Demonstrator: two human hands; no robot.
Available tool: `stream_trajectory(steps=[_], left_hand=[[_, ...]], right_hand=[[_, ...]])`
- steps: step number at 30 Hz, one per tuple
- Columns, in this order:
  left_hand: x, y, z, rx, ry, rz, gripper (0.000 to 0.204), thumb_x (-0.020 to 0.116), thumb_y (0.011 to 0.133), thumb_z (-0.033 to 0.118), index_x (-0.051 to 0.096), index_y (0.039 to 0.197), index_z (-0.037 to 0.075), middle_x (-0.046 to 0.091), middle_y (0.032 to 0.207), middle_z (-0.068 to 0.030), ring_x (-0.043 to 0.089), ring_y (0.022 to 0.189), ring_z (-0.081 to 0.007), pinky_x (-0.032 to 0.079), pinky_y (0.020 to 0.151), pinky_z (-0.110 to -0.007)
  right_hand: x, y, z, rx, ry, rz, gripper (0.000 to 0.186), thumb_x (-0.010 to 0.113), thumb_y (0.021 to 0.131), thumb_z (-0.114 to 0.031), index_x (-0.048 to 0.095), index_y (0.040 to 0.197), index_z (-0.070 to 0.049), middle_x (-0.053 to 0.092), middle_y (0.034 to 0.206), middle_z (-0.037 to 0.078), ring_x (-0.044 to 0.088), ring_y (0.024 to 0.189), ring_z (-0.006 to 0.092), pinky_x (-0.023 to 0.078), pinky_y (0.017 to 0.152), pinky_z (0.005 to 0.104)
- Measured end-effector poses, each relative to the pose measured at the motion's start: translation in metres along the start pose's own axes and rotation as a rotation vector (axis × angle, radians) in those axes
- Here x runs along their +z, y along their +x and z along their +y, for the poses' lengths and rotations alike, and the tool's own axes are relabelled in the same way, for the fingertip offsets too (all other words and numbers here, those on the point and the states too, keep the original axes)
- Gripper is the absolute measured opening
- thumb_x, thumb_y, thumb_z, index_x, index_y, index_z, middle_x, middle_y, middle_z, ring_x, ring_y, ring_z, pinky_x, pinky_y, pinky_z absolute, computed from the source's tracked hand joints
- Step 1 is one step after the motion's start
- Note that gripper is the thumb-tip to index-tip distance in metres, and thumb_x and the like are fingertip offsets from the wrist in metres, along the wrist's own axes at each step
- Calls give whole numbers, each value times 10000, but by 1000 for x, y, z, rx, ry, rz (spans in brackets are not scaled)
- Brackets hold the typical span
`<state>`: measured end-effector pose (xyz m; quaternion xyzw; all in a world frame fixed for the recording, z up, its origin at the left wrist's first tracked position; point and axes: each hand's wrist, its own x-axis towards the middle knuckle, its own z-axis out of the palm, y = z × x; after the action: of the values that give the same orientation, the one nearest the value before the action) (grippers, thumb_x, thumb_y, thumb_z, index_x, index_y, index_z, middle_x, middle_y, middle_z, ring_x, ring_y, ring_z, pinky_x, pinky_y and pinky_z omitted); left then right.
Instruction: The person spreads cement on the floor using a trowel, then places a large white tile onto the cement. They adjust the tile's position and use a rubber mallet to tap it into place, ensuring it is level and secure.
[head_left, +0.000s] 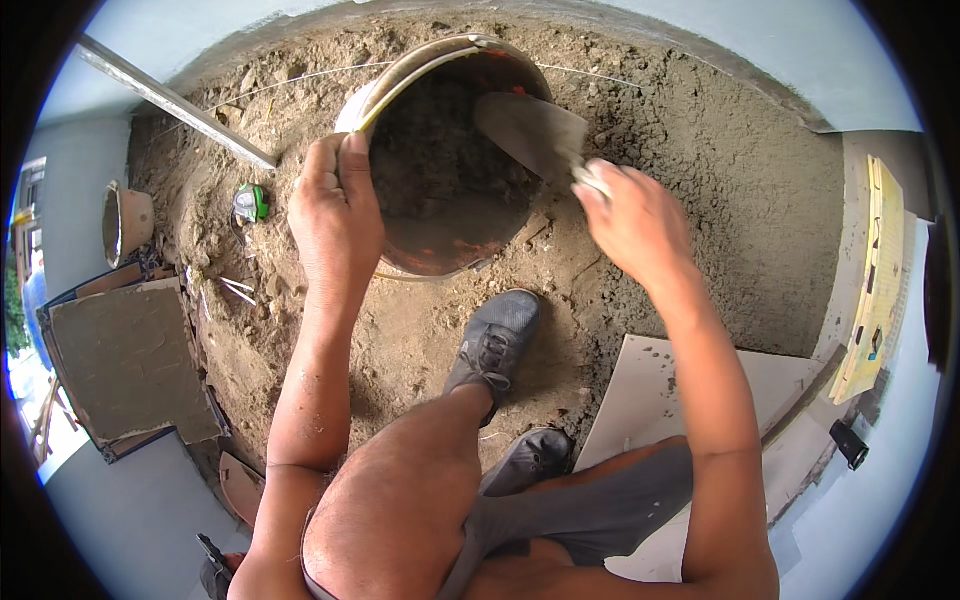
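Bucket (385, 88) is placed at twelve o'clock; by the dark mixture (435, 155) it is probably made heavy, so its firm rim is best held. At its nine o'clock, this rim is gripped by the left hand (338, 205). At two o'clock, the trowel (530, 130), likely light but stiff, is gripped at the handle, its proper place, by the right hand (640, 215). Outward, a green tape measure (250, 203) is seen near nine o'clock, a white panel (632, 400) between four and five.
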<state>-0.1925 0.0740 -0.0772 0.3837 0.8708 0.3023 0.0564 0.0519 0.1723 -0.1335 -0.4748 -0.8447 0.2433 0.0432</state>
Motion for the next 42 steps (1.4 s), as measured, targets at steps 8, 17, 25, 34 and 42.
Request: stream_trajectory(steps=[8, 17, 25, 34, 42], left_hand=[[7, 10, 9, 44, 30, -14, 369, 512, 1010, 373, 650, 1002, 31, 570, 683, -84, 498, 644, -151, 431, 628, -314], [17, 72, -75, 430, 481, -42, 313, 425, 973, 146, 624, 1194, 48, 643, 1126, -191, 652, 973, -347, 530, 806, -432], [7, 61, -24, 108, 186, -60, 504, 416, 1001, 463, 623, 1186, 42, 643, 1068, -249, 598, 971, -433, 440, 845, -507], [4, 66, -34, 74, 244, -60, 569, 418, 999, 482, 585, 1287, 20, 630, 1206, -231, 603, 1091, -391, 447, 923, -466], [8, 59, -14, 94, 296, -68, 601, 402, 999, 498, 573, 1297, 5, 614, 1234, -235, 588, 1111, -392, 436, 942, -458]], right_hand=[[66, 31, -59, -54, 308, -194, 286, 627, 892, -255, 678, 1060, -29, 670, 829, 250, 689, 784, 354, 550, 693, 440], [8, -85, 75, 198, 489, 13, 396, 637, 908, -310, 644, 1147, 5, 702, 882, 183, 689, 766, 290, 547, 709, 394], [-83, -196, 227, 947, 284, 296, 400, 560, 867, -191, 634, 1246, -86, 711, 859, 146, 659, 665, 198, 532, 635, 342], [-119, -203, 367, 1203, -422, 458, 358, 610, 870, -244, 614, 1174, -54, 634, 1030, 210, 642, 981, 374, 522, 849, 465], [-137, -203, 405, 1393, 592, 468, 432, 549, 928, -353, 598, 1162, 6, 582, 713, 112, 589, 605, 227, 479, 533, 395]])
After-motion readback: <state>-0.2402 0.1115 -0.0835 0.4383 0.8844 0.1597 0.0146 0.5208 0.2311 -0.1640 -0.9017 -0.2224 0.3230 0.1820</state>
